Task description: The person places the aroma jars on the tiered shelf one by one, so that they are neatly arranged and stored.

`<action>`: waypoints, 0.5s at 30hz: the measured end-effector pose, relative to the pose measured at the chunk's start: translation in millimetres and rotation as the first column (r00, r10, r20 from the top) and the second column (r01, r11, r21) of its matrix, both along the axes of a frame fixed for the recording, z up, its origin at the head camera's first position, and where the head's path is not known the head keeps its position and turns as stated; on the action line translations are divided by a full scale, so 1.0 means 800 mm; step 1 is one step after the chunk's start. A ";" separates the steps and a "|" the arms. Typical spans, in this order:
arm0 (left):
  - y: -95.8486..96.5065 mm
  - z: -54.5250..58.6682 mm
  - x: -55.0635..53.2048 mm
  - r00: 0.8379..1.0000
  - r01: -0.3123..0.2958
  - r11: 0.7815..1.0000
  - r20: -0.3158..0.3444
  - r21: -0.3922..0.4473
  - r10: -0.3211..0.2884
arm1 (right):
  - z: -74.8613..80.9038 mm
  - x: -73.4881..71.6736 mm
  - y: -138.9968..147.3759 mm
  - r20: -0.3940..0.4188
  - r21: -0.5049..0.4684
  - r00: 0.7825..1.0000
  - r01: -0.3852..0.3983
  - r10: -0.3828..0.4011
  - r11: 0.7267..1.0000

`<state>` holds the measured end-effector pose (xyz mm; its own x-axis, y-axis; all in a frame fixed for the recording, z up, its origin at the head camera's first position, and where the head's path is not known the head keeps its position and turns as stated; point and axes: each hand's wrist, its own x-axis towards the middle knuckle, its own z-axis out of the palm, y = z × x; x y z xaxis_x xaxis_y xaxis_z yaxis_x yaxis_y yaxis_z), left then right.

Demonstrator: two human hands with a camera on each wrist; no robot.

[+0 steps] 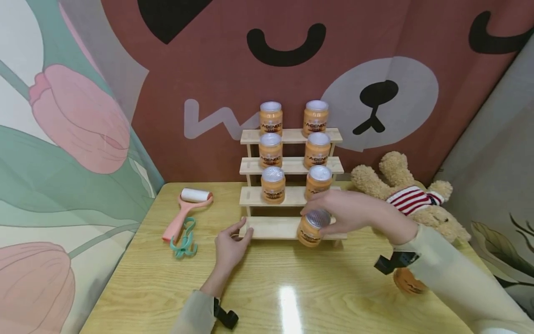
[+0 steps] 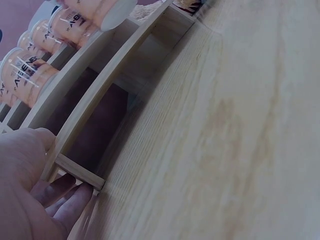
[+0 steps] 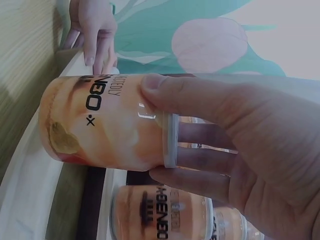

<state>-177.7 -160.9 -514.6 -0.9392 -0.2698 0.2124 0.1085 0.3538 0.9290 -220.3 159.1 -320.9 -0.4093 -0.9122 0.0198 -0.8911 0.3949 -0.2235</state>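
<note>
A tiered wooden display rack [image 1: 271, 227] stands at the back of the table. My left hand [image 1: 232, 246] grips the left end of its lowest step, thumb on the board and fingers by the end support [image 2: 80, 172] in the left wrist view. My right hand [image 1: 344, 211] holds an orange can [image 1: 309, 231] with a pale lid, slightly tilted, at the right end of that step. In the right wrist view, thumb and fingers go round the can [image 3: 105, 122] near its lid. Whether its base touches the board, I cannot tell. Pairs of similar cans [image 1: 273, 188] stand on the upper steps.
Left of the rack lie a pink lint roller [image 1: 183, 213] and a teal hook-shaped piece [image 1: 184, 241]. A teddy bear [image 1: 410, 195] in a striped shirt lies at the right. Another orange round item [image 1: 409, 281] sits partly behind my right sleeve. Printed cloth hangs behind the table.
</note>
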 end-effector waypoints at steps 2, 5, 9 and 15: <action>0.000 0.000 0.000 1.000 -0.003 1.000 -0.001 0.001 0.003 | 0.001 -0.003 -0.008 -0.008 0.005 1.000 -0.004 0.004 1.000; -0.001 0.001 0.000 1.000 -0.004 1.000 0.004 0.004 0.004 | 0.002 -0.006 -0.020 -0.016 0.011 1.000 -0.003 0.003 1.000; 0.000 0.001 0.001 1.000 -0.001 1.000 0.011 0.010 0.001 | -0.001 -0.009 -0.034 -0.016 0.006 1.000 0.006 -0.006 1.000; 0.000 0.001 0.001 1.000 0.002 1.000 0.003 0.009 -0.002 | -0.003 -0.012 -0.054 -0.017 -0.003 1.000 0.005 -0.005 1.000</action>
<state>-177.1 -160.9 -513.9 -0.9403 -0.2698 0.2074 0.1068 0.3448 0.9326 -230.0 116.2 -323.2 -0.4130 -0.9103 0.0295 -0.8930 0.3984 -0.2094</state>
